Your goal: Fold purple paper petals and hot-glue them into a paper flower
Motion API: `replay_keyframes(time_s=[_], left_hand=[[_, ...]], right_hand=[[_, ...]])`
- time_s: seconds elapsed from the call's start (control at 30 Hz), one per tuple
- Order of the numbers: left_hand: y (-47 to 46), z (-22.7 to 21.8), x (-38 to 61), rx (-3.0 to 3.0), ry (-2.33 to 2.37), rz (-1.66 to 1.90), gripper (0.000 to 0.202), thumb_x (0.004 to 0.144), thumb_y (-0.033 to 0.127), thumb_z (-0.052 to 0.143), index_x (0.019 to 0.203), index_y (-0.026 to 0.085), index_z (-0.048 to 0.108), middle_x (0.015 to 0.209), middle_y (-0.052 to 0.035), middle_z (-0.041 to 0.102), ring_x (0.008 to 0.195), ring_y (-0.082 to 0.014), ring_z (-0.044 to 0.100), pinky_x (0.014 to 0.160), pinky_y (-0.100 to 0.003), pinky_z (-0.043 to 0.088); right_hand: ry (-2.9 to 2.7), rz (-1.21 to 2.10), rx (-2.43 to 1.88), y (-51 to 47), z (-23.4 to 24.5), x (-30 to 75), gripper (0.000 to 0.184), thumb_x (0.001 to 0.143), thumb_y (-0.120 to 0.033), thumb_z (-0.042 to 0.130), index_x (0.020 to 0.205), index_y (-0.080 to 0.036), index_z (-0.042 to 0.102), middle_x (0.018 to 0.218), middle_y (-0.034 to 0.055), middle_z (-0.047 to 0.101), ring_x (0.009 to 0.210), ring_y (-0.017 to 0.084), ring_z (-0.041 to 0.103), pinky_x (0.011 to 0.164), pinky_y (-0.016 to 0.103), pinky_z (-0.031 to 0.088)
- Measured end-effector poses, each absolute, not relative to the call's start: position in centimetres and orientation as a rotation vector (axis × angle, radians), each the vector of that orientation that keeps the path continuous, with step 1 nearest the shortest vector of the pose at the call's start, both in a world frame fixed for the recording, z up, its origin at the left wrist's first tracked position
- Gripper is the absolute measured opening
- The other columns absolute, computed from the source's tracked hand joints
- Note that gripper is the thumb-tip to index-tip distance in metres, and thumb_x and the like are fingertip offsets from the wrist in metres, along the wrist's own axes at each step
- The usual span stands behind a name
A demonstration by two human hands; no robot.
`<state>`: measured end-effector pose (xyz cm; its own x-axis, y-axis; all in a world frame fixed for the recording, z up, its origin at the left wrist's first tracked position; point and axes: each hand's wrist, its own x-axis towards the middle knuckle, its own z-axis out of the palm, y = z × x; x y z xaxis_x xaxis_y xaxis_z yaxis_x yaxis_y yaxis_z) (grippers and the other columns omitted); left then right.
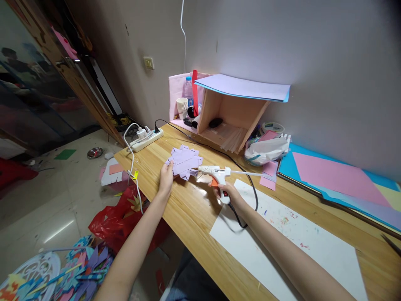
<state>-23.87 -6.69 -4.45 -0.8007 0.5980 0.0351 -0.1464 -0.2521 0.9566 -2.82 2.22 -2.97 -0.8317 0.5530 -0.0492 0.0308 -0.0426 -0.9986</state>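
My left hand (166, 179) grips the left edge of a purple folded-paper piece (184, 162) with a jagged, many-pointed outline. In my right hand (230, 193) is a white hot glue gun (219, 172) with an orange trigger. Its nozzle points left and reaches the right edge of the paper piece; whether it touches cannot be made out. A clear glue stick (250, 173) sticks out of the gun's back end. The gun's black cord (256, 196) loops down beside my right hand. Both hands are above the wooden table (184, 205).
A white stained sheet (282, 246) lies under my right forearm. Behind stands an open box (232, 110) with glue sticks inside. A power strip (145, 140) sits at the table's left end. Coloured paper sheets (338, 175) are stacked right. Paper pieces (90, 267) pile up at lower left.
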Motion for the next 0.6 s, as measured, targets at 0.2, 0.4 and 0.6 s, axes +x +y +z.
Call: replay_keyframes(time_s=[0.2, 0.4, 0.6], left_hand=[[-6.9, -4.2, -23.8, 0.503, 1.550, 2.159, 0.036, 0.075, 0.045, 0.057, 0.095, 0.016, 0.061, 0.097, -0.0074, 0.067, 0.094, -0.0197, 0.061, 0.085, -0.031, 0.046], [-7.0, -2.9, -23.0, 0.588, 1.430, 2.088, 0.039, 0.072, 0.040, 0.064, 0.101, 0.015, 0.060, 0.104, -0.0092, 0.066, 0.099, -0.0213, 0.060, 0.085, -0.032, 0.047], [-7.1, -2.5, -22.6, 0.601, 1.390, 2.066, 0.040, 0.067, 0.035, 0.069, 0.101, 0.015, 0.060, 0.105, -0.0089, 0.065, 0.097, -0.0206, 0.061, 0.087, -0.034, 0.046]], right_hand=[[-1.990, 1.869, -0.567, 2.1, -3.5, -2.7, 0.031, 0.077, -0.037, 0.043, 0.064, -0.015, 0.060, 0.052, 0.0001, 0.049, 0.051, 0.012, 0.042, 0.055, 0.027, 0.032], [-1.984, 1.894, -0.574, 2.0, -3.5, -2.7, 0.029, 0.078, -0.036, 0.044, 0.078, -0.014, 0.062, 0.053, -0.0006, 0.052, 0.053, 0.012, 0.042, 0.055, 0.026, 0.032], [-1.947, 1.897, -0.582, 2.2, -4.0, -2.7, 0.031, 0.078, -0.037, 0.043, 0.084, -0.014, 0.063, 0.054, -0.0004, 0.052, 0.053, 0.013, 0.042, 0.054, 0.026, 0.031]])
